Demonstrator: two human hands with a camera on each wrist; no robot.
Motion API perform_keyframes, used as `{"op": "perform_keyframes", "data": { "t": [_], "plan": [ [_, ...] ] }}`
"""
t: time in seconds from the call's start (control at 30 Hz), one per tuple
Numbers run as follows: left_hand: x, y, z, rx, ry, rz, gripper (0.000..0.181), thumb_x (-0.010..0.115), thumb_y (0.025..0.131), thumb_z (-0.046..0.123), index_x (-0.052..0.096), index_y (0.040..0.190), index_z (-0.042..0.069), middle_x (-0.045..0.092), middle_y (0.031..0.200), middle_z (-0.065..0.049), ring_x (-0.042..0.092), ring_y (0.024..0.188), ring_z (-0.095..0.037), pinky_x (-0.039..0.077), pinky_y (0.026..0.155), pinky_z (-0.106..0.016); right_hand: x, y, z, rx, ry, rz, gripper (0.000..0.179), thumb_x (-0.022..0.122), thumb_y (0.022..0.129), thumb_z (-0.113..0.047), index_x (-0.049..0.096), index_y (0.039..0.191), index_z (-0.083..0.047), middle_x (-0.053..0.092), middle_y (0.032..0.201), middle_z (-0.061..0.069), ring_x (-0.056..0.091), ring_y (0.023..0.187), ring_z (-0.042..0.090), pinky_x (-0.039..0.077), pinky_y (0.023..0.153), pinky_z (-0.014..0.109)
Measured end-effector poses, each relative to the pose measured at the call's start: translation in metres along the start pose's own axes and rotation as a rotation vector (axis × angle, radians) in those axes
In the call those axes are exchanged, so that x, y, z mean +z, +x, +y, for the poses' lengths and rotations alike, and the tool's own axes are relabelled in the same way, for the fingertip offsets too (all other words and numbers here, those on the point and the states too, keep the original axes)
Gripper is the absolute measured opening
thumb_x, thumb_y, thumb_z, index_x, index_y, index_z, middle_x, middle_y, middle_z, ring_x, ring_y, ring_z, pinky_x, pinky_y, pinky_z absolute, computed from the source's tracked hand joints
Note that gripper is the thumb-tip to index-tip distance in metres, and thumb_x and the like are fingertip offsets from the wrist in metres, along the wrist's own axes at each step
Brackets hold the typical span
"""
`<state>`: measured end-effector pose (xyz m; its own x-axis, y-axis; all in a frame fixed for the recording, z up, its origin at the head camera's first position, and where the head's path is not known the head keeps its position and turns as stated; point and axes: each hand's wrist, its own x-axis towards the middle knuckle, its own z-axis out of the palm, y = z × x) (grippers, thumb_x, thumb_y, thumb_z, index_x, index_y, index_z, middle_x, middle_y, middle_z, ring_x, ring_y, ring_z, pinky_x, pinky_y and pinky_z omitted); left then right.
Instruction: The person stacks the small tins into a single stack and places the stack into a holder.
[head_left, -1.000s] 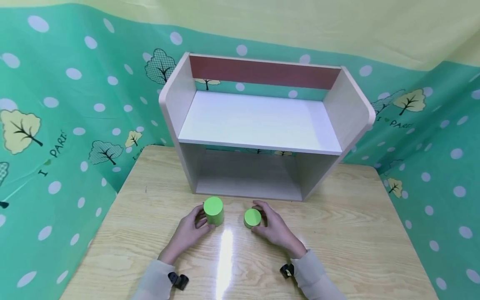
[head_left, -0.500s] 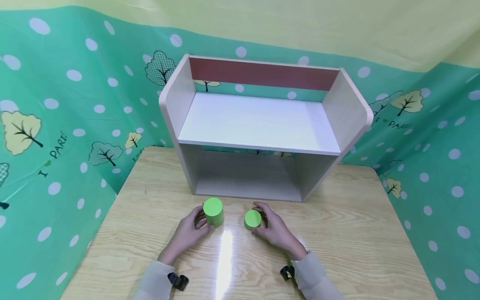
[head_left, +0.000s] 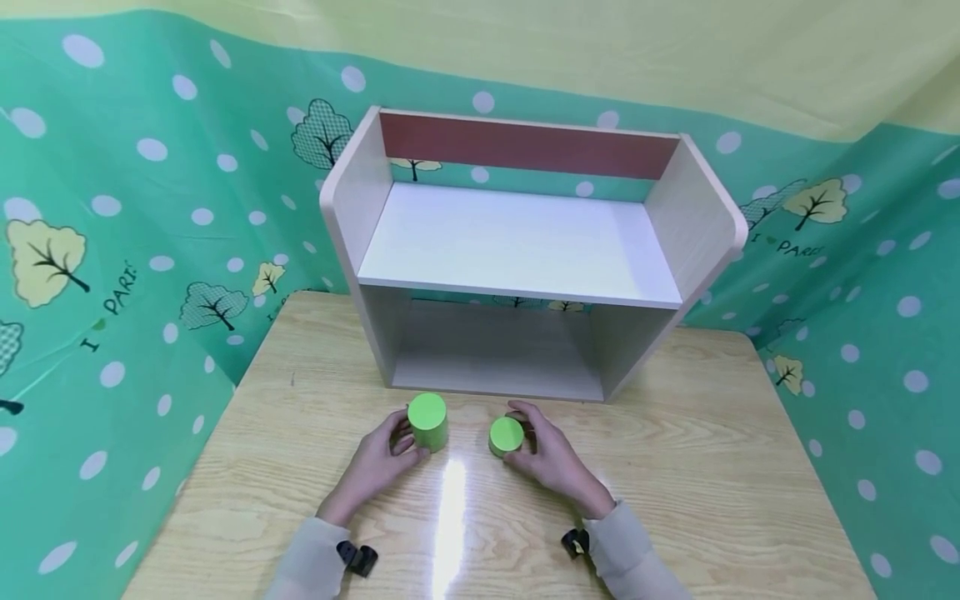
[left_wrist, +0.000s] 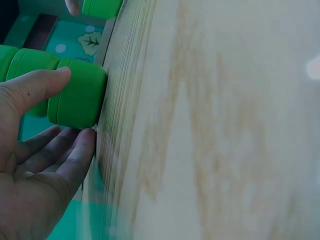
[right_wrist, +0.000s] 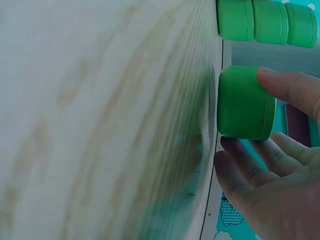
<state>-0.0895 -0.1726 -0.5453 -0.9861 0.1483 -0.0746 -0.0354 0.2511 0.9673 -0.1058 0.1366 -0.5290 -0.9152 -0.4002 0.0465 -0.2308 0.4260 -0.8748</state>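
Note:
Stacked upright on the table, several green round lidded tins (head_left: 429, 427) stand left of centre. My left hand (head_left: 375, 465) holds this stack from its left side; the left wrist view shows the thumb on the lowest tin (left_wrist: 82, 97) and the other fingers curved in at its far side. A single green tin (head_left: 506, 438) of the same kind sits on the table to the right, with a gap between it and the stack. My right hand (head_left: 553, 458) holds it, thumb near its lid seam in the right wrist view and fingers (right_wrist: 257, 167) at the opposite side.
Close behind the tins stands a white two-level shelf unit (head_left: 517, 242) with a dark red back strip (head_left: 525, 143). The wood-grain table (head_left: 720, 467) extends to both sides. A green dotted curtain (head_left: 120, 208) hangs behind and along both sides.

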Motion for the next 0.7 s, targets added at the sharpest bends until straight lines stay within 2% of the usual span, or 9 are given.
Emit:
{"op": "perform_keyframes", "data": {
  "t": [0.37, 0.7],
  "plan": [
    [0.0, 0.0, 0.003, -0.011, 0.034, 0.008, 0.074, 0.084, 0.08, 0.008, 0.047, 0.142, -0.002, 0.058, 0.133, -0.02, 0.057, 0.122, -0.034, 0.052, 0.1, -0.026, -0.004, 0.001, -0.014, -0.013, -0.022, -0.004, 0.082, 0.08, 0.083, 0.0, 0.036, 0.152, -0.009, 0.056, 0.137, 0.005, 0.054, 0.123, 0.026, 0.049, 0.105, 0.049],
    [0.0, 0.001, 0.002, -0.005, 0.041, 0.002, 0.074, 0.084, 0.08, 0.009, 0.046, 0.142, -0.003, 0.058, 0.133, -0.02, 0.057, 0.122, -0.034, 0.052, 0.099, -0.027, -0.009, 0.003, -0.027, -0.052, -0.035, 0.012, 0.083, 0.081, 0.082, 0.001, 0.036, 0.152, -0.008, 0.055, 0.138, 0.016, 0.054, 0.121, 0.033, 0.047, 0.104, 0.056]
  ]
}}
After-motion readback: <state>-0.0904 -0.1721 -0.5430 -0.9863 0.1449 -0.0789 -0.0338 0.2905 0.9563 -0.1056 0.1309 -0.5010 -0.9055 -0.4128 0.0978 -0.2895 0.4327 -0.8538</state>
